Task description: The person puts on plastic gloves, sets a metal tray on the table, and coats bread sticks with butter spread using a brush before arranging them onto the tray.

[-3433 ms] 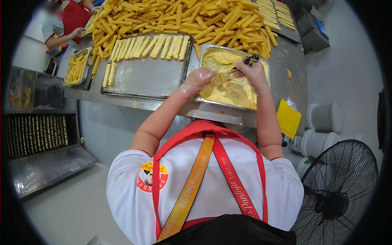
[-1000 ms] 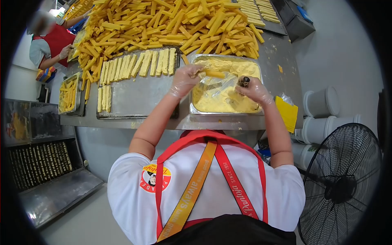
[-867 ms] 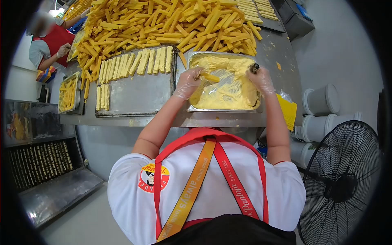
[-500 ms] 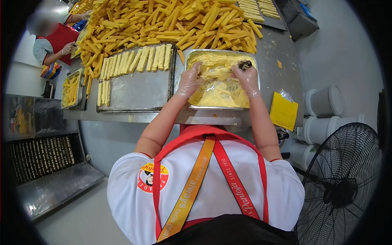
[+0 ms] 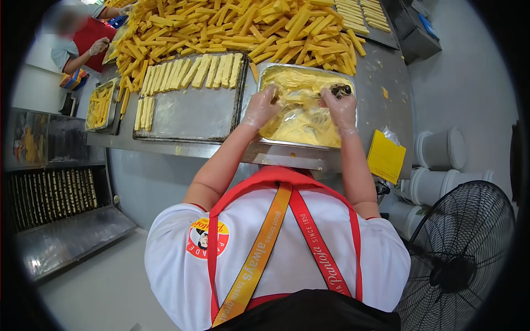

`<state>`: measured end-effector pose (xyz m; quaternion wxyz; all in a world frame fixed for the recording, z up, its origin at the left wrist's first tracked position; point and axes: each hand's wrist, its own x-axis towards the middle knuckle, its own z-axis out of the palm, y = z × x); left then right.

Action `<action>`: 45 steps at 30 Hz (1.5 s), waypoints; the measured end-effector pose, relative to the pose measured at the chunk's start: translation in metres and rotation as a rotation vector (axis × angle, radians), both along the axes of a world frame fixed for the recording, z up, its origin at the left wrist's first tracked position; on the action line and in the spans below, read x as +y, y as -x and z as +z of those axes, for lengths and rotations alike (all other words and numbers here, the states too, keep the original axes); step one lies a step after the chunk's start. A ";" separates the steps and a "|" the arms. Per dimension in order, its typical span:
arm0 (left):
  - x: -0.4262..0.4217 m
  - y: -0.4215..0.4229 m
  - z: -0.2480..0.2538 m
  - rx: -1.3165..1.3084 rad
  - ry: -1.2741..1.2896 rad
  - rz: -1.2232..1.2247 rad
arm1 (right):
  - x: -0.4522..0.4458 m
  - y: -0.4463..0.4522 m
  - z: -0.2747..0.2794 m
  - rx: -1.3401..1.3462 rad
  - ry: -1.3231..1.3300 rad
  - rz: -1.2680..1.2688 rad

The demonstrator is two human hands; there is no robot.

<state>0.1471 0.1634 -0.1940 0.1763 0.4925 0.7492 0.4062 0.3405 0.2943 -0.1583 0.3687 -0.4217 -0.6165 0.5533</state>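
Observation:
My gloved left hand (image 5: 261, 107) is closed on the end of a yellow stick (image 5: 292, 100) over the left part of a metal pan (image 5: 269, 144). Pale yellow cream (image 5: 309, 128) coats the pan's inside. At the pan's right side my gloved right hand (image 5: 339, 107) grips the dark handle of a spreading tool (image 5: 340, 90); the tool's blade is hard to make out. Left of the pan, a flat tray (image 5: 190, 113) bears a row of coated sticks (image 5: 193, 73) along its back and a few more at its left edge.
Behind the trays rises a big heap of yellow sticks (image 5: 237, 27). A smaller pan of sticks (image 5: 99, 107) stands at left, near a co-worker (image 5: 91, 41) in a red apron. A yellow sheet (image 5: 386, 156) hangs at the table's right edge, near white buckets (image 5: 441, 149) and a black fan (image 5: 455, 265).
My left hand and its stick have moved from the pan's left edge into the cream. My right hand has come in from the pan's right rim with the tool. The view has shifted slightly.

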 end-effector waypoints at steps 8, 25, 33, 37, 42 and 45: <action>0.005 0.006 -0.003 -0.255 0.085 0.092 | 0.012 0.002 -0.025 -0.269 -0.315 -0.018; -0.203 0.174 -0.008 0.329 -0.184 0.989 | -0.005 0.012 -0.030 -0.253 -0.132 0.030; -0.263 0.238 -0.046 0.474 0.218 1.096 | -0.006 0.028 -0.042 -0.460 -0.341 0.050; -0.263 0.244 -0.071 0.544 0.293 1.089 | -0.057 0.042 -0.014 -0.287 -0.330 0.371; -0.232 0.221 -0.028 0.796 0.208 1.097 | 0.012 0.023 -0.014 -0.306 -0.024 0.200; -0.158 0.230 -0.001 0.725 0.073 0.776 | 0.034 0.015 -0.012 -0.366 -0.149 -0.104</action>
